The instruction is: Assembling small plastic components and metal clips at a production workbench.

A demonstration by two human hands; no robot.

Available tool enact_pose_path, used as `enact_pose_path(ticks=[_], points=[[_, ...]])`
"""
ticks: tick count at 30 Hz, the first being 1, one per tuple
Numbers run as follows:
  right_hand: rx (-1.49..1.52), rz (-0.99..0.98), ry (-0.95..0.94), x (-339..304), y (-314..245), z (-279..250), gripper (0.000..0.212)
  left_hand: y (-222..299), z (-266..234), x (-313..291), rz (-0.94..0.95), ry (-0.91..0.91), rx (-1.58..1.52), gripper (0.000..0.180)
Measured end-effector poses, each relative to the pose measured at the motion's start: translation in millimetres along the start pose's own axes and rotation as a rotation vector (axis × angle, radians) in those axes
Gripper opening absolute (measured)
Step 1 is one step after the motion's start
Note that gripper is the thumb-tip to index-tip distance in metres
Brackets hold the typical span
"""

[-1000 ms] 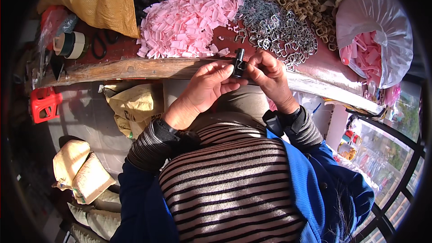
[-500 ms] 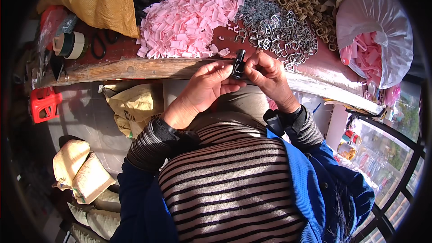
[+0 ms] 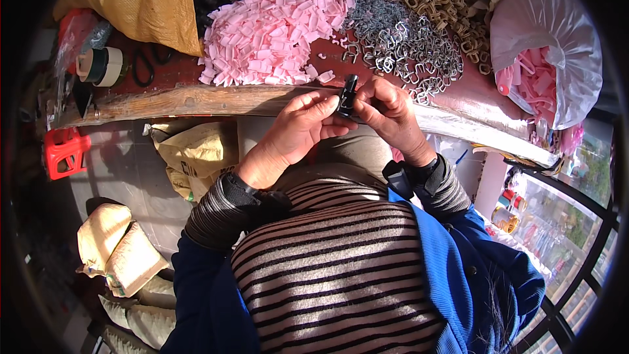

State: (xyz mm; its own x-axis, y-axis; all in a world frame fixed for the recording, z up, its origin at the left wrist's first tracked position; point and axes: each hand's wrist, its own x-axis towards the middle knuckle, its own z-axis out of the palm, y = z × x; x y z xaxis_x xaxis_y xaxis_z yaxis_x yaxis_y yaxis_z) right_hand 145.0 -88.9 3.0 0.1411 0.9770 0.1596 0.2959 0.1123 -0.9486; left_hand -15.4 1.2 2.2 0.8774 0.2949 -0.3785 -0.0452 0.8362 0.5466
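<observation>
Black part, one: at the desk's near edge, pinched in the grip of the left hand. Right hand: bunched beside it; grip's hold, cannot tell.

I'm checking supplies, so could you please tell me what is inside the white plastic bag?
Pink pieces show in the opening of the white bag; its film hides anything deeper.

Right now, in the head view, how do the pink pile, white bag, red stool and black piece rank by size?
Largest: pink pile and white bag, too alike to rank
Next: red stool
Smallest: black piece
</observation>
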Motion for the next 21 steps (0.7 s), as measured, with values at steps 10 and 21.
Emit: enact_pose_path(ticks=[10, 21], points=[[-0.108, -0.145, 0.062, 1.3, -0.1, 3.5, 0.011, -1.6, -0.7, 0.2, 0.007, -0.006, 0.009, 0.028], [-0.157, -0.169, 0.066, 2.9, 0.9, 3.8, 0.013, -1.2, 1.3, -0.4, 0.010, 0.004, 0.061, 0.029]])
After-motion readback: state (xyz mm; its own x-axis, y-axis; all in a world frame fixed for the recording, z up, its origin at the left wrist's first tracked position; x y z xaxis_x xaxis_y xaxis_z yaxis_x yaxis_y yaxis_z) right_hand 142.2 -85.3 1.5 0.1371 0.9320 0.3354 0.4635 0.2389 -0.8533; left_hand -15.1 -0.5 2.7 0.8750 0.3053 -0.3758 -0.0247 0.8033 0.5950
